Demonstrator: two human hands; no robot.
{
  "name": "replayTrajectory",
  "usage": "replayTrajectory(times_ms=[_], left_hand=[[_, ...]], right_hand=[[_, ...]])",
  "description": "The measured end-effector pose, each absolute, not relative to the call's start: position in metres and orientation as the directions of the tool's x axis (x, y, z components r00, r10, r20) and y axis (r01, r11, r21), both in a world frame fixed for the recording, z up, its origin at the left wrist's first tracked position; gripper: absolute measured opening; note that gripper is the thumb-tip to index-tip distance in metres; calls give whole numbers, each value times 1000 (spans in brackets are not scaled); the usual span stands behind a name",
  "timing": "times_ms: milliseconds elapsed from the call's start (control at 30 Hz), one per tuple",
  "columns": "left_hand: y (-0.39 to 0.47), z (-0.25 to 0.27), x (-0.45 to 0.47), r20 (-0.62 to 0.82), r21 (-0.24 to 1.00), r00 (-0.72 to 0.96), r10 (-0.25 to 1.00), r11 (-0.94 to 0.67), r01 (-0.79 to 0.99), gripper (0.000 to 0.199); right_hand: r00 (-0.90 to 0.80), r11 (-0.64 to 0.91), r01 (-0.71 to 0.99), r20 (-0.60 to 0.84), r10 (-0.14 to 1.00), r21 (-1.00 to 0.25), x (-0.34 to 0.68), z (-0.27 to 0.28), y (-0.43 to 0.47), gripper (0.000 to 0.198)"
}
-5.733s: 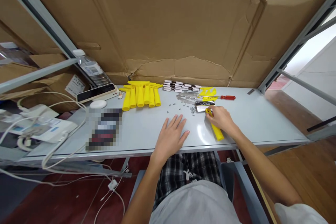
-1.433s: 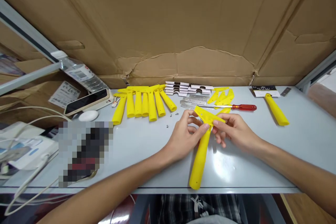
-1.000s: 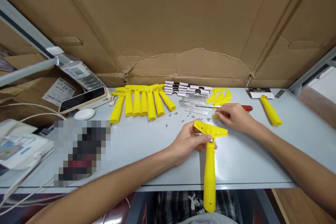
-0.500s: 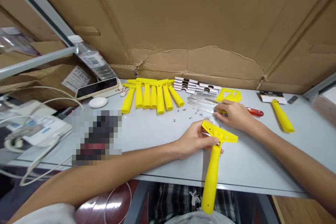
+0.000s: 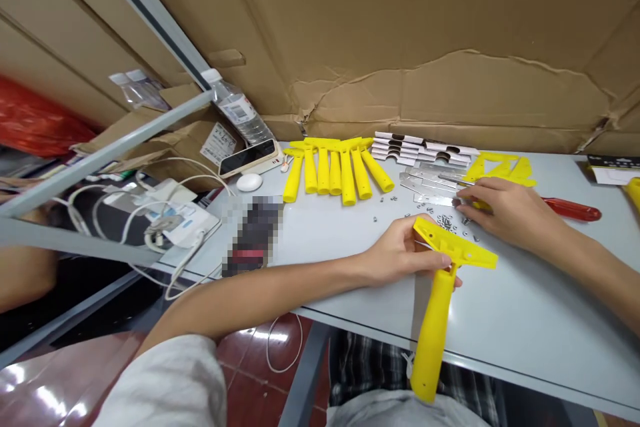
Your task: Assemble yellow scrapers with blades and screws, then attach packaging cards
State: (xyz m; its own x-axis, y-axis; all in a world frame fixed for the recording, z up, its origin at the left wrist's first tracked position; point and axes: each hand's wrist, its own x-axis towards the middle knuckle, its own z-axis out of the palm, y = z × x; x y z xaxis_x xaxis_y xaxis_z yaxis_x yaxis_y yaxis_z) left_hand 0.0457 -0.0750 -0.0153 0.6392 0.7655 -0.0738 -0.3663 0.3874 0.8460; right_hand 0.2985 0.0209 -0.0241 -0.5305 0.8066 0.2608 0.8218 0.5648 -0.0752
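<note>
In my left hand (image 5: pixel 407 257) is a yellow scraper (image 5: pixel 431 333), its wide head up and its handle hanging past the table edge. The thumb presses on the head, and the fingers are behind it. My right hand (image 5: pixel 505 213) pinches with thumb and fingertips beside a pile of small metal screws and nuts (image 5: pixel 444 221); what the pinch holds, if anything, is too small to tell. A red-handled screwdriver (image 5: pixel 573 208) passes beneath this hand, its shaft reaching over flat metal blades (image 5: pixel 430 183). I cannot tell whether the hand grips the screwdriver.
Several yellow scraper handles (image 5: pixel 347 180) lie in a row at the back. Beside them are stacked white-and-black cards (image 5: pixel 395 147) and flat yellow pieces (image 5: pixel 505 167). A phone (image 5: pixel 247 159), a bottle (image 5: pixel 240 110) and cables (image 5: pixel 185 213) are on the left, by a metal rail (image 5: pixel 100 163).
The view has turned, so the table's things appear farther right or farther left-of-frame room shows. My right fingertips shift slightly back from the screw pile. My left hand keeps its hold on the scraper.
</note>
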Motion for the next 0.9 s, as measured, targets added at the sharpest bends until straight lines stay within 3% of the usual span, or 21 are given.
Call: replayTrajectory(times_ms=[167,367,633,900], left_hand=[[-76,-12,48,-140,845,599,788,410,-342,46],[-75,-13,49,-190,871,597,779,414,-263,37],[-75,-12,48,-191,872,603,775,416,-258,30],[-74,-10,49,-180,873,626,759,416,-254,28]], right_hand=[[-630,679,730,316,710,-71,297,-27,19,34],[-695,732,680,277,663,-43,296,-19,18,34],[-698,735,678,292,654,-22,299,-10,6,31],[-666,702,708,260,700,-76,305,-17,10,33]])
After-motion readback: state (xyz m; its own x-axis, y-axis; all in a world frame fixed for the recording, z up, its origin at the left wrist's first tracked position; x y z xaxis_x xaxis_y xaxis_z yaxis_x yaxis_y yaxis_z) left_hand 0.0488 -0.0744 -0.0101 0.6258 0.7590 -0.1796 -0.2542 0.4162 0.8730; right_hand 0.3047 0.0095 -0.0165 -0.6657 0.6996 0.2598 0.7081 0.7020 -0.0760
